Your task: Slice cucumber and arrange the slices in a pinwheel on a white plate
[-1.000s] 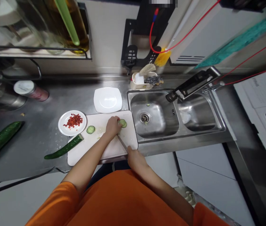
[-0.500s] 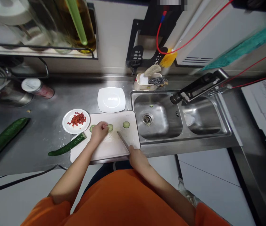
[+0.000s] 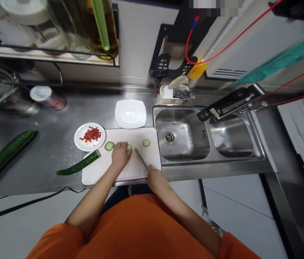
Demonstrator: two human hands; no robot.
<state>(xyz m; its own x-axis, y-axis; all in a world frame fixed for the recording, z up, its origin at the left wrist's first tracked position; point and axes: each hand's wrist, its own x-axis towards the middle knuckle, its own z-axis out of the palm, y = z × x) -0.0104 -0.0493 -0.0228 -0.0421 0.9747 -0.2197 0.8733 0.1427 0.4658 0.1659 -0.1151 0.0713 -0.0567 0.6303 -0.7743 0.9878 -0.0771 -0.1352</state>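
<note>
My left hand is closed over the white cutting board, its fingers curled around a short piece of cucumber whose pale cut face shows at the right. In my right hand is a knife, the blade angled up and left, its tip on or just above the board, a little right of the cucumber piece. Cucumber slices lie left of my left hand. Another round slice lies alone near the board's right end. A longer cut cucumber rests across the board's left edge.
A plate of chopped red pieces overlaps the board's left corner. Behind the board stands a white square dish. A double sink adjoins at the right. A whole cucumber and a red-and-white can occupy the left counter.
My left hand has turned from a pinch to palm down over the cucumber piece, uncovering the slices at its left. The knife has barely moved. The view has shifted slightly.
</note>
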